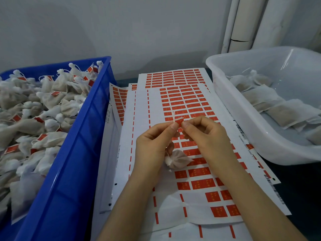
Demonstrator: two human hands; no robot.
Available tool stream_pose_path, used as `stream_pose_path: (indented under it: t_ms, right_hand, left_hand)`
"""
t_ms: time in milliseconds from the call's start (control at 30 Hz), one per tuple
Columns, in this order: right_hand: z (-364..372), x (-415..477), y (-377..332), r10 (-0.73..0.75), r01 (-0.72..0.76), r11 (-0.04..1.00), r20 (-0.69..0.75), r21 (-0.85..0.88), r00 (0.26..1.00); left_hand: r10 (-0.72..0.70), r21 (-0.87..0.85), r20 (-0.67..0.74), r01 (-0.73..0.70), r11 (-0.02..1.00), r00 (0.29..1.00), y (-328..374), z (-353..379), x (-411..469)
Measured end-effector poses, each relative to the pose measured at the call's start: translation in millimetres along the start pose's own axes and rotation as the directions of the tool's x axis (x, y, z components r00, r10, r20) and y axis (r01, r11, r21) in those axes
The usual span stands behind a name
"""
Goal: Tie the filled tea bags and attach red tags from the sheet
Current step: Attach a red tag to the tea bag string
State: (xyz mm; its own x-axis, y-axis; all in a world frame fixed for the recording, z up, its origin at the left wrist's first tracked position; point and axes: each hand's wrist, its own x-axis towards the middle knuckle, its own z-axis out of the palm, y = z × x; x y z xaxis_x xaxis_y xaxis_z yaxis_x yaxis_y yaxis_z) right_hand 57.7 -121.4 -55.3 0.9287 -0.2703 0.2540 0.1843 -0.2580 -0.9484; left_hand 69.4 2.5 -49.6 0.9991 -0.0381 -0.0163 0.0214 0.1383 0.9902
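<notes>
Head view showed both hands meeting at the centre, over the sticker sheet (191, 105) spread on the bench. Left hand (154, 141) pinched the white string (174, 117) and one edge of a red tag (179, 121); right hand (205, 134) pinched the tag's other edge, apparently folding it around the string so it would stick. Beneath them, toward six o'clock, the tied tea bag (177, 160) hung or rested just over the sheet; which, I could not tell. At nine o'clock, a blue crate (83, 136) held tagged bags, likely the finished pile. At three o'clock, a white tub (231, 101) kept flat filled bags (271, 103), seemingly waiting within reach.
</notes>
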Motion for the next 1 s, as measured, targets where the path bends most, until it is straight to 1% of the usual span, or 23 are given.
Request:
stream_pose_path:
  t_ms: [100, 200, 367, 533, 700, 867, 1000]
  right_hand:
    - [0.9, 1.2, 0.9, 0.014, -0.014, 1.000, 0.006, -0.023, 1.000]
    - [1.1, 0.5, -0.8, -0.001, 0.001, 1.000, 0.044, 0.000, 0.999]
    - [3.2, -1.5, -3.6, -0.072, 0.072, 0.997, 0.102, 0.001, 0.992]
    - [0.4, -2.1, 0.1, -0.092, 0.092, 0.996, 0.042, -0.004, 0.995]
    - [0.0, -1.1, 0.5, -0.085, 0.085, 0.996, 0.046, 0.005, 0.995]
    - [1.5, -1.0, 2.8, -0.090, 0.092, 0.994, 0.031, -0.051, 0.995]
    - [3.4, -1.4, 4.7, -0.102, 0.102, 0.992, 0.009, -0.076, 0.995]
  left_hand:
    - [0.005, 0.000, -0.017, -0.005, 1.000, 1.000, -1.3, -0.4, 0.8]
    - [0.018, 0.005, -0.061, -0.018, 1.000, 0.998, -3.1, -0.5, 2.1]
    - [0.135, 0.124, -0.084, -0.124, 0.984, 0.987, -5.5, 0.9, 1.0]
    - [0.168, 0.199, -0.048, -0.156, 0.968, 0.985, -7.8, 1.6, 1.4]
    - [0.161, 0.169, -0.050, -0.151, 0.974, 0.986, -6.7, -0.7, 3.1]
    - [0.144, 0.162, -0.025, -0.138, 0.977, 0.989, -8.1, -0.9, 4.2]
    - [0.212, 0.230, -0.025, -0.201, 0.952, 0.977, -8.7, 0.1, 4.1]
